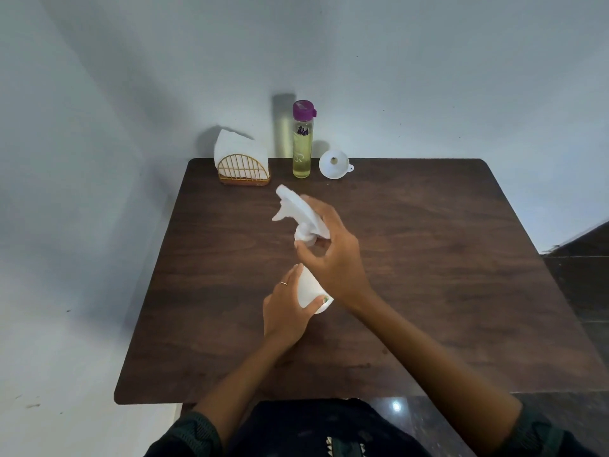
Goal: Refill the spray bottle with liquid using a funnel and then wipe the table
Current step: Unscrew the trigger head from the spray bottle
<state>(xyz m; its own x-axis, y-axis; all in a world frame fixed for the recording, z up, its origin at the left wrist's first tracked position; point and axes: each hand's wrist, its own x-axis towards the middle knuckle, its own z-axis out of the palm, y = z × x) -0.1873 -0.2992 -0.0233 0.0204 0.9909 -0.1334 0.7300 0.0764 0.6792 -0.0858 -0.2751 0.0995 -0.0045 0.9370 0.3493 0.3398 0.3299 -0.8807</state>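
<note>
Two hands work over my dark wooden table [412, 258]. At its middle stands the white spray bottle [309, 288]; my left hand [286, 311] wraps its body, and my right hand [333, 255] grasps the collar under the trigger head [296, 209]. Along the far edge sit a napkin holder [243, 171], a tall bottle of yellowish liquid [302, 140] and a small white funnel [334, 163]. I should brace the body and twist only the collar, keeping everything upright.
</note>
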